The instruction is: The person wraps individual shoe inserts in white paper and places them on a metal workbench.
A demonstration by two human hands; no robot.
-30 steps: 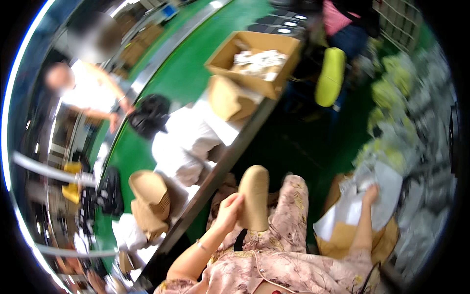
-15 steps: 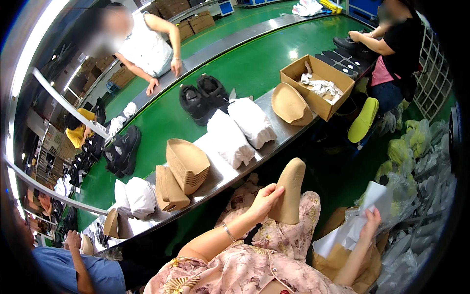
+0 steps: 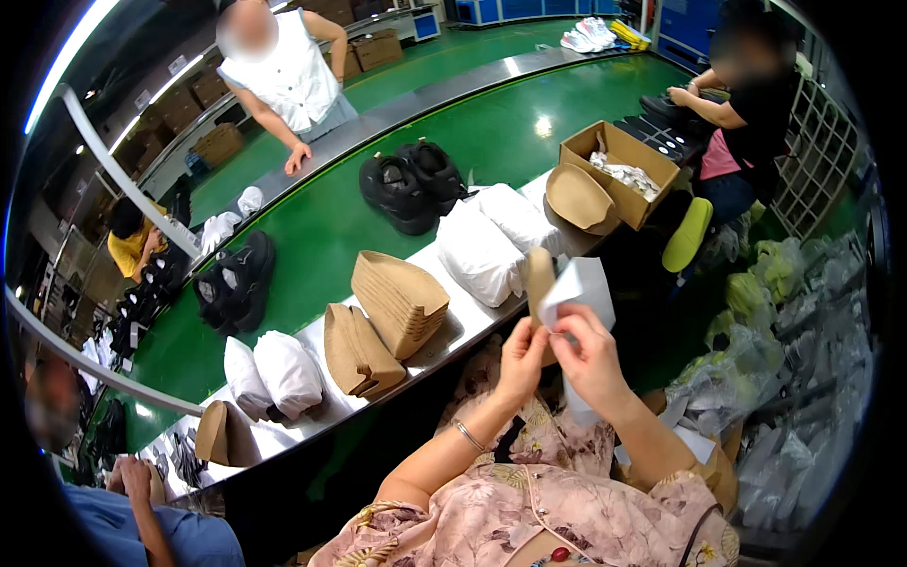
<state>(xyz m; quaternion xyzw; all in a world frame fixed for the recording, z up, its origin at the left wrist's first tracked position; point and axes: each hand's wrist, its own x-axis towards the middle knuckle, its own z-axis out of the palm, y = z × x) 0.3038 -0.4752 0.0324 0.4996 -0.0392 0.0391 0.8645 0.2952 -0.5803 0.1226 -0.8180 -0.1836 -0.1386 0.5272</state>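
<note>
Above my lap, my left hand [image 3: 520, 364] is closed on a tan, sole-shaped cardboard shoe insert [image 3: 539, 276], which stands upright and edge-on. My right hand [image 3: 590, 357] pinches a sheet of white paper [image 3: 592, 286] against the insert's right side, and my fingertips nearly meet. Part of the insert is hidden behind the paper and my fingers. Just beyond my hands, on the metal ledge, lie bundles wrapped in white paper [image 3: 480, 253]. A nested stack of tan cardboard inserts [image 3: 402, 300] and another smaller stack [image 3: 357, 352] stand to their left.
Black shoes [image 3: 411, 189] sit on the green conveyor belt [image 3: 316, 260]. An open cardboard box [image 3: 614, 194] holds crumpled paper, beside another tan insert stack [image 3: 578, 200]. Bags of clear plastic [image 3: 803, 397] fill the right side. People work around the belt.
My right hand has brought the paper from the lower right up to the insert in my left hand. The insert has risen and turned edge-on. The person across the belt now stands more upright.
</note>
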